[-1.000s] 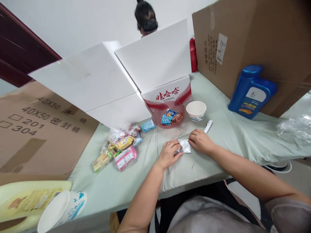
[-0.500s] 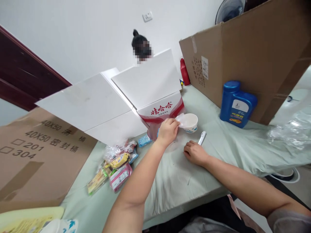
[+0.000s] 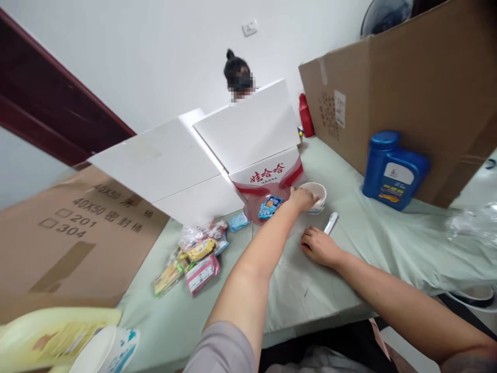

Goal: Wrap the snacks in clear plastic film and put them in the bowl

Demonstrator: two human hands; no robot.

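Note:
My left hand [image 3: 305, 199] reaches over the near left rim of a white paper bowl [image 3: 319, 192] with a blue pattern, its fingers bent down into the bowl. Whatever those fingers hold is hidden. On the green cloth, my right hand [image 3: 320, 247] rests with its fingers curled, and nothing shows in it. Just beyond it lies a slim white-handled tool [image 3: 331, 223], whose kind I cannot make out. Left of the bowl, a blue snack packet [image 3: 271, 206] sits on a pinkish translucent dish [image 3: 253, 207].
Several snack packets [image 3: 202, 249] lie in a pile to the left, beside a small light-blue packet [image 3: 239, 222]. White box panels [image 3: 248, 129] stand behind, with a person's head above. A blue jug [image 3: 394, 171] and a large carton [image 3: 396, 103] stand right. Another paper bowl [image 3: 126, 349] is at lower left.
My left hand has moved right, from beside the bowl to over it. The whitish film it held is out of sight, and the blue packet is uncovered. The view has shifted; my right hand stays put.

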